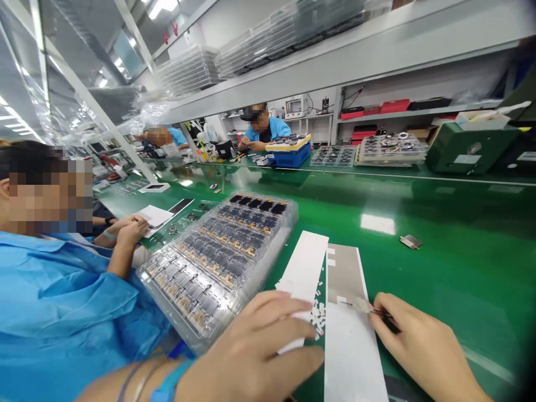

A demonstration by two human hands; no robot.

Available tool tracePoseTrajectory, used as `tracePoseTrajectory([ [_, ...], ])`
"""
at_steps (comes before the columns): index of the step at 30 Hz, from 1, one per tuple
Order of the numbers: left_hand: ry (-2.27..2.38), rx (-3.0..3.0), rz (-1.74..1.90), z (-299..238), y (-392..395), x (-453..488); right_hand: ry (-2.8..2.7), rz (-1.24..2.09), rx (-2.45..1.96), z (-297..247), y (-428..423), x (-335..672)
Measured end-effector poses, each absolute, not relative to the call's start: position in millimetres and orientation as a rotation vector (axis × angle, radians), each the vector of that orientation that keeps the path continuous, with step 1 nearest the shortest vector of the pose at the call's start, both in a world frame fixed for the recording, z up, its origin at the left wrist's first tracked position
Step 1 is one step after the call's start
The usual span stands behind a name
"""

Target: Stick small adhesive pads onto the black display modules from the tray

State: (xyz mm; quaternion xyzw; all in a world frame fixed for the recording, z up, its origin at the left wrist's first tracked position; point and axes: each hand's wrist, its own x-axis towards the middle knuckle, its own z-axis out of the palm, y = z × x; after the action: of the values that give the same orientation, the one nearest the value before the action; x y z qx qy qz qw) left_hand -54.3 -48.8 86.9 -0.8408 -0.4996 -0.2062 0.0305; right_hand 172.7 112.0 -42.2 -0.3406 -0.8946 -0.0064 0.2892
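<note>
My right hand [422,346] is closed on dark tweezers [383,314], pinched between thumb and fingers. Their tips are blurred over a long sheet [354,357], grey-brown at the far end and white nearer me, with several small white pieces on the grey part. Over the near end of a white paper strip [307,254], my left hand [255,349] stretches its fingers apart; whether they touch the strip I cannot tell. Small white scraps [319,318] lie between strip and sheet. A blue band [171,382] circles my left wrist.
A stack of clear trays [268,262] full of dark flat parts with gold tabs stands left of the strip. Beside it sits a co-worker in blue [62,312]. One small flat part [411,242] lies on the green table [460,279]. Loaded trays [391,151] line the back.
</note>
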Motion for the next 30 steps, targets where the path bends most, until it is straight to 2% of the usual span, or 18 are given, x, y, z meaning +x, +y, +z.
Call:
tracePoseTrajectory([
  [4, -1.764, -2.593, -0.437, 120.7, -0.1, -81.2, -2.398, -0.211, -0.761, -50.0, 110.3, 168.0],
  [6, -2.123, -2.217, -0.327, 134.6, 40.8, -107.3, -2.38, -0.221, -0.741, -51.6, 111.7, 167.5],
  [9, -2.342, -1.843, -0.235, 150.4, 99.5, -162.2, -2.365, -0.191, -0.738, -53.0, 110.9, 166.5],
  [15, -2.647, -1.528, 0.033, 136.2, 146.9, -252.0, -2.338, -0.174, -0.743, -50.5, 108.4, 161.7],
  [23, -2.686, -1.379, 0.121, 108.1, 160.8, -265.4, -2.337, -0.131, -0.761, -47.3, 109.1, 161.1],
  [30, -2.431, -1.573, -0.059, 114.6, 134.0, -198.4, -2.34, 0.016, -0.859, -42.6, 107.6, 161.7],
])
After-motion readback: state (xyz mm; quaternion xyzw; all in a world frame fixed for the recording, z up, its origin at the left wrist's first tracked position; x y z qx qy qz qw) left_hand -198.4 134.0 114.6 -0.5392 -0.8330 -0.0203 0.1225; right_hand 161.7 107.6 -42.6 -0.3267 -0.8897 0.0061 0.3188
